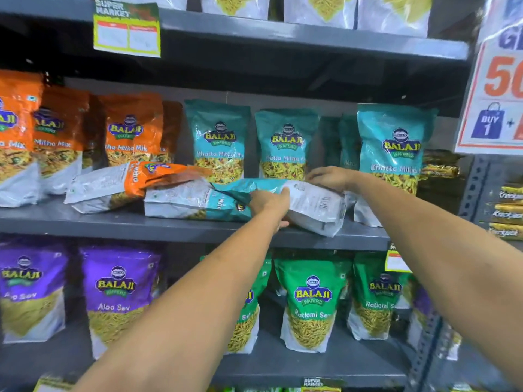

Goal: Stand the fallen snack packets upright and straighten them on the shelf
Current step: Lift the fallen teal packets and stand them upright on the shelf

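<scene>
Three packets lie fallen on the grey middle shelf (119,224). An orange packet (119,185) lies on its side at the left. A teal packet (195,205) lies flat beside it. A second teal packet (314,205) lies at the right with its white back up. My left hand (268,205) grips this packet at its near left side, thumb on top. My right hand (328,178) rests on its far upper edge, fingers curled over it. Upright teal packets (280,142) stand behind, upright orange packets (56,137) at the left.
An upper shelf (283,38) with a price tag (127,29) hangs above. Purple packets (119,295) and green packets (311,301) stand on the lower shelf. A promo sign (495,89) and a slotted upright (475,188) bound the right side.
</scene>
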The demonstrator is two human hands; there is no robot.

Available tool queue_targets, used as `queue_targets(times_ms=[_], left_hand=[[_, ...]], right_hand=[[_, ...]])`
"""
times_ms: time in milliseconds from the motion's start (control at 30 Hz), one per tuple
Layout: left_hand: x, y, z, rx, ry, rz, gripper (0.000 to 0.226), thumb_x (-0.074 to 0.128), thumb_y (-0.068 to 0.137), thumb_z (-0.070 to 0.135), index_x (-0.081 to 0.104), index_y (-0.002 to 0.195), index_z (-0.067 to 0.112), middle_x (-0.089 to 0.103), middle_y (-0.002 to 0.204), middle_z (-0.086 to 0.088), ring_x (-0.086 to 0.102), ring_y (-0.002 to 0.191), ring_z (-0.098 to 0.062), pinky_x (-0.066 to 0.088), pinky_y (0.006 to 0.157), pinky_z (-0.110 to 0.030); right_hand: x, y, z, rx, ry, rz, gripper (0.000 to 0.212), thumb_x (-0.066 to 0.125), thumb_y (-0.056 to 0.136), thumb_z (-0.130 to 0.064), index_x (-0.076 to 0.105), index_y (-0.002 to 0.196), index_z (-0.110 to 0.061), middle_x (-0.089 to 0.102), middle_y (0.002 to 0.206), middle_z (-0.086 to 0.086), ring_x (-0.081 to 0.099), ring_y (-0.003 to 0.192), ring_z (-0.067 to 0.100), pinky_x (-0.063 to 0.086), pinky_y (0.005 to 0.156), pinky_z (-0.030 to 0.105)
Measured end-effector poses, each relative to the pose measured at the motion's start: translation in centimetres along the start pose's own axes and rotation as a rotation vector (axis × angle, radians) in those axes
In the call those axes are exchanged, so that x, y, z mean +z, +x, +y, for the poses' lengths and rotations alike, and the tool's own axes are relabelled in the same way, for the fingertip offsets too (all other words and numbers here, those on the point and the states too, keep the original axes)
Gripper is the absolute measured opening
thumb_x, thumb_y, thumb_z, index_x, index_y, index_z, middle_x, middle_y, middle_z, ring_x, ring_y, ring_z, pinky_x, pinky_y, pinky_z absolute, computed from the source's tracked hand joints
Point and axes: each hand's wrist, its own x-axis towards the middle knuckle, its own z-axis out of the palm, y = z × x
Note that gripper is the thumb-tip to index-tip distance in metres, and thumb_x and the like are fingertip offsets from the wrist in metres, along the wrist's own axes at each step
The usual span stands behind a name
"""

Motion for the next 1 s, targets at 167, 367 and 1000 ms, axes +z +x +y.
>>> queue_targets(times_ms=[167,367,1000], left_hand=[[1.0,0.6,-0.2,0.020,0.086,0.039,0.062,0.066,0.083,0.026,0.032,0.132,0.005,0.045,0.135,-0.015,0.055,0.108,-0.040,0.056,0.057,-0.042],[1.9,1.0,-0.2,0.049,0.075,0.098,0.065,0.068,0.081,0.022,0.032,0.134,0.010,0.049,0.132,-0.016,0.056,0.106,-0.039,0.058,0.064,-0.044],[1.0,4.4,3.2,0.683,0.414,-0.195,0.081,0.063,0.084,0.006,0.017,0.146,0.032,0.040,0.147,-0.009,0.045,0.124,-0.022,0.038,0.087,-0.025]], right_hand=[[0.7,-0.6,1.0,0.032,0.126,-0.052,0.038,0.046,0.095,-0.038,0.055,0.128,-0.024,0.048,0.139,-0.001,0.046,0.121,0.017,0.033,0.101,0.032],[1.0,-1.7,1.6,-0.007,0.298,0.035,0.017,0.054,0.091,-0.037,0.062,0.106,-0.035,0.057,0.115,-0.006,0.053,0.102,0.012,0.039,0.076,0.019],[5.4,-5.6,3.9,-0.175,0.716,0.558,0.076,0.075,0.079,-0.023,0.030,0.140,-0.017,0.061,0.110,0.005,0.061,0.092,0.015,0.054,0.069,0.012]])
